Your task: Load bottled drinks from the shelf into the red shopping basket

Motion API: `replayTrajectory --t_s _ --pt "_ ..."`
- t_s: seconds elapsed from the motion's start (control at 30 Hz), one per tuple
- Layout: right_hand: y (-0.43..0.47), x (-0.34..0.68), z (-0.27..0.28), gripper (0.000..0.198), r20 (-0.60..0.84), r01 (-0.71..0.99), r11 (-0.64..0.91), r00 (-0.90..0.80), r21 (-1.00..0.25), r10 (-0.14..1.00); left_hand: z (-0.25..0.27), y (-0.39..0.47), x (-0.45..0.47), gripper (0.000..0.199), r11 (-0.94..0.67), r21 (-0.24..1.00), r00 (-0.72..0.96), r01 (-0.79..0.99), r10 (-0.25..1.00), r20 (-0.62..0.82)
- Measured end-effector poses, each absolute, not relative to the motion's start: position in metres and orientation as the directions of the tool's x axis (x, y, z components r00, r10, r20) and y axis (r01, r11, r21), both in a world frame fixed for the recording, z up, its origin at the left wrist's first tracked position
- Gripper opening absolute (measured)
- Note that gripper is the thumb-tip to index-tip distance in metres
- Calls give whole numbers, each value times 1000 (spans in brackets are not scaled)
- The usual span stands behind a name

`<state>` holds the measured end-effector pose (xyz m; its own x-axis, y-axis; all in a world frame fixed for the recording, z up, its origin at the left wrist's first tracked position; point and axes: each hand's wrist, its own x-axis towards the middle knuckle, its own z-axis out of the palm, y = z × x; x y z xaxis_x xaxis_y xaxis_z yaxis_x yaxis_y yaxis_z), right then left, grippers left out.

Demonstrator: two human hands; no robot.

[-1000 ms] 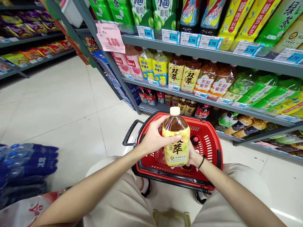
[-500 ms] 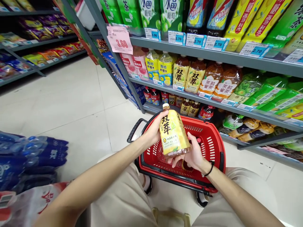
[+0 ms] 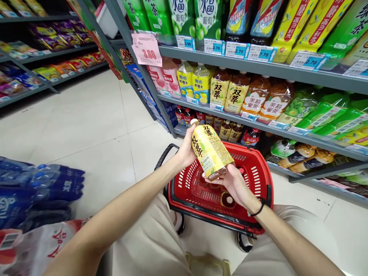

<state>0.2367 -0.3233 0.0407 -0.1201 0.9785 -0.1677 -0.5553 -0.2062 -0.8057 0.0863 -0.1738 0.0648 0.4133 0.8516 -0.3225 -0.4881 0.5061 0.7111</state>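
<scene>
A bottle (image 3: 211, 151) with a yellow label is leaning in the air, over a red basket (image 3: 264, 172). It is looking rather heavy, with smooth, slightly yielding plastic, so shoulder and base are seeming good holding places. The left hand (image 3: 186, 148) is closing its fingers around the shoulder; the right hand (image 3: 237, 184) is half-curling its fingers, gripping the base. Compared with one second ago, the bottle is tilting more, now showing its side.

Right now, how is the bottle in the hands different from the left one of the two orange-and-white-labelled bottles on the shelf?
The held bottle is tilted, between left hand and right hand; the shelf bottle stands upright.
The held bottle has a mostly yellow label; the shelf bottle has an orange and white one.
Both have pale caps and look brownish where no label covers them.
</scene>
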Motion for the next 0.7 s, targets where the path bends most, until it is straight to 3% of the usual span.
replayTrajectory --t_s 0.17,0.27,0.37,0.53,0.7 --pt "-323 243 39 81 -90 -341 -73 34 -937 995 66 -174 83 64 433 781 435 -450 870 -231" --pt "-326 247 37 80 -63 -248 -52 36 -967 997 66 -175 79 61 448 794 486 -411 844 -225" --pt "-331 252 32 88 -13 -42 -11 43 -999 999 66 -175 72 60 479 806 558 -348 797 -232" --pt "-334 259 25 100 70 337 50 45 -940 997 64 -176 66 62 410 858 600 -309 784 -159" --pt "-335 257 23 105 99 435 57 74 -899 992 69 -181 67 71 384 869 584 -313 799 -143"
